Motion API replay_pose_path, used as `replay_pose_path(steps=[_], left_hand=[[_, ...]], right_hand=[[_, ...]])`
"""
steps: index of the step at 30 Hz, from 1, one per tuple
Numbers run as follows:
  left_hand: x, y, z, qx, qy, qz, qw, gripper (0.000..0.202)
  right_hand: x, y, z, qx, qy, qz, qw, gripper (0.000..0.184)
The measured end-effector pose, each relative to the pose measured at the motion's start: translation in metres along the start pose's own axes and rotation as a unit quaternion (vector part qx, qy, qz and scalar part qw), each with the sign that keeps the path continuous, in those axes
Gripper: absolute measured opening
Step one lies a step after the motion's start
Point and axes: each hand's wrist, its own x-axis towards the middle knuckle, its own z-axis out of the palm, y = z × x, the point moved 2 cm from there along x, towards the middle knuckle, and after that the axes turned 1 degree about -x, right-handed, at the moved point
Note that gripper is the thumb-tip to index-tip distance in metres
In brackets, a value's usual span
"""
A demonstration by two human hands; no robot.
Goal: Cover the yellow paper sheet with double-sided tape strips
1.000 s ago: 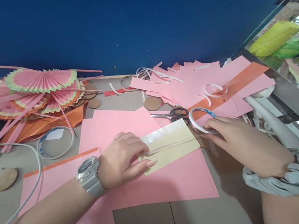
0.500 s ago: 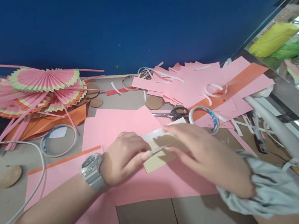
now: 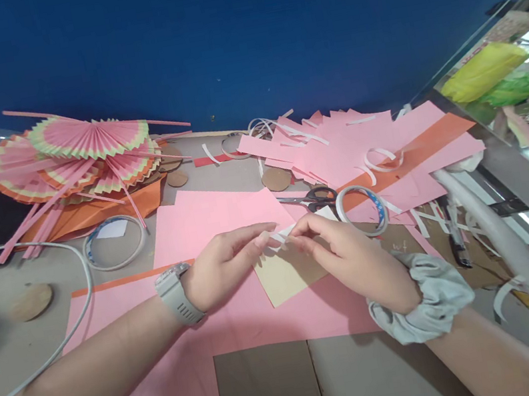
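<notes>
My left hand [image 3: 228,265], with a grey watch on its wrist, pinches one end of a short white strip [image 3: 280,236]. At the strip's other end are the thumb and fingertips of my right hand [image 3: 338,246], closed on it; a pale green scrunchie [image 3: 428,299] circles that wrist. The strip may be tape backing, but I cannot tell for sure. Just beneath lies a pale yellow sheet [image 3: 281,280], its upper part covered by my fingers. It rests on large pink paper sheets [image 3: 225,208].
Black-handled scissors [image 3: 320,199] and a tape roll [image 3: 362,208] lie beyond my right hand. Pleated paper fans [image 3: 95,142], a second tape roll [image 3: 92,257] and a white cable [image 3: 87,288] are at left. Pink paper pieces [image 3: 361,141] pile up at back right, before a blue wall [image 3: 218,43].
Both hands have moved up toward the yellow sheet's far edge. The white strip between the fingertips now shows more clearly. The right hand's fingers have drawn together into a pinch.
</notes>
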Motion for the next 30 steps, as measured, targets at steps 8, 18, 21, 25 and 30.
replay_pose_path(steps=[8, 18, 21, 25, 30], left_hand=[[-0.007, 0.031, -0.014, 0.01, 0.009, -0.009, 1.0, 0.036], [-0.065, 0.003, 0.035, 0.507, -0.092, 0.067, 0.854, 0.069], [-0.071, -0.003, 0.028, 0.515, -0.089, 0.074, 0.849, 0.067], [-0.072, -0.001, 0.023, 0.503, -0.076, 0.075, 0.858, 0.07], [-0.07, -0.003, 0.028, 0.492, -0.069, 0.053, 0.866, 0.079]], right_hand=[[0.0, 0.021, -0.032, 0.104, 0.043, 0.0, 0.994, 0.02], [0.001, 0.02, -0.077, 0.044, -0.014, 0.005, 0.999, 0.026], [0.003, 0.016, -0.072, 0.052, -0.051, -0.002, 0.997, 0.028], [0.011, 0.003, -0.04, 0.023, -0.146, -0.036, 0.988, 0.024], [0.023, -0.003, 0.001, -0.032, -0.206, -0.034, 0.978, 0.019]])
